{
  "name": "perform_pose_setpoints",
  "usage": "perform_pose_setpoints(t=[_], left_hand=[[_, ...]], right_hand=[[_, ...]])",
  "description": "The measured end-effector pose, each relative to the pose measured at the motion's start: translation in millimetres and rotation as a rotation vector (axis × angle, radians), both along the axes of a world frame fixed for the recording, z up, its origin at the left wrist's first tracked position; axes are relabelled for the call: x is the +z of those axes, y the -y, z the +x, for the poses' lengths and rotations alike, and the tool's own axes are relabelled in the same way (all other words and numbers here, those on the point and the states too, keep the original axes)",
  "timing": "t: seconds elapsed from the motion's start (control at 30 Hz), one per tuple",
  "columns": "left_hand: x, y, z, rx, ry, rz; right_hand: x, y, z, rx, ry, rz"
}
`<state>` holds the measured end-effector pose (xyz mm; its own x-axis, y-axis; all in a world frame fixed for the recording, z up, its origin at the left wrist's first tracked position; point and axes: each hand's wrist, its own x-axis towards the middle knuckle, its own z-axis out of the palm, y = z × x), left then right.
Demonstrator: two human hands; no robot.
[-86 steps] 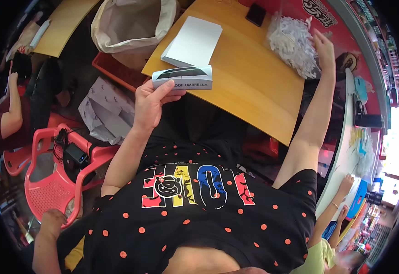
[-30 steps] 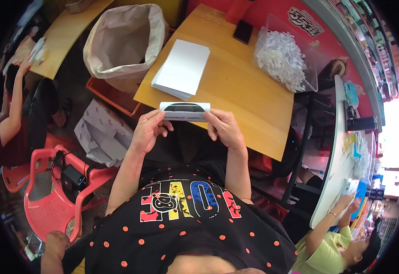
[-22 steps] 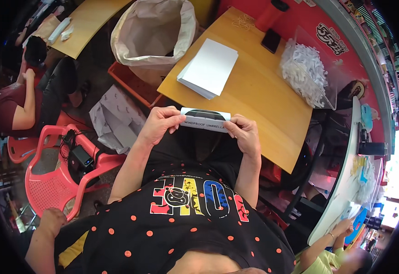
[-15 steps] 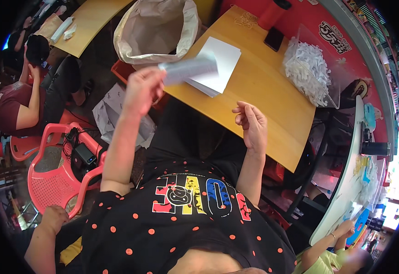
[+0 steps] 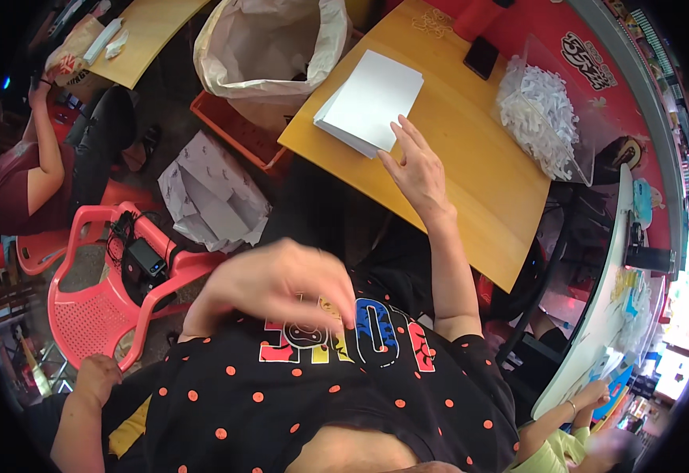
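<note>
A stack of white paper sheets [image 5: 376,98] lies on the wooden table in front of me. My right hand [image 5: 419,169] is at the stack's near right corner, fingers stretched out and thumb apart; whether it touches the paper, I cannot tell. In front of my black shirt with orange dots, my left hand [image 5: 285,284] is blurred by motion. Its fingers bend downward, apart from the thumb, and nothing shows in them. Beyond the table's left edge stands a large, wide-mouthed paper bag [image 5: 269,91], with a small dark thing inside.
On the table [image 5: 470,205] are a phone [image 5: 481,57], rubber bands [image 5: 433,24], a red cylinder [image 5: 477,17] and a clear bin of white paper strips [image 5: 540,118]. An orange crate [image 5: 238,130], a crumpled patterned bag [image 5: 212,193] and a pink chair [image 5: 92,311] are left. Other people sit nearby.
My left hand has come back toward my chest, and the printed sheet it held is gone from it. My right hand has moved up to the paper stack.
</note>
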<state>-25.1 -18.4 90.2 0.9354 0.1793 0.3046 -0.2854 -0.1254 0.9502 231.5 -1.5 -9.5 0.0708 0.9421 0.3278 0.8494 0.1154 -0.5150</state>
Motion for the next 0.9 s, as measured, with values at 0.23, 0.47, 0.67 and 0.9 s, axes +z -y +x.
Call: perform_pose_setpoints(t=[0.23,0.47,0.67,0.9], left_hand=[[-1.5,17.7,1.2,-0.237,-0.101,0.238],[1.7,8.0,-4.1,-0.306,-0.265,0.23],[-10.8,3.2,-13.4,-0.123,-0.197,-0.224],[-84.4,-43.5,6.6,0.75,-0.189,-0.62]], right_hand=[[-6.6,-5.2,-0.5,0.064,0.247,-0.014],[-12.8,-10.0,0.0,0.089,0.264,0.141],[-19.4,-11.4,0.3,0.107,0.141,0.141],[-8.9,-4.3,-5.1,0.048,0.12,0.172]])
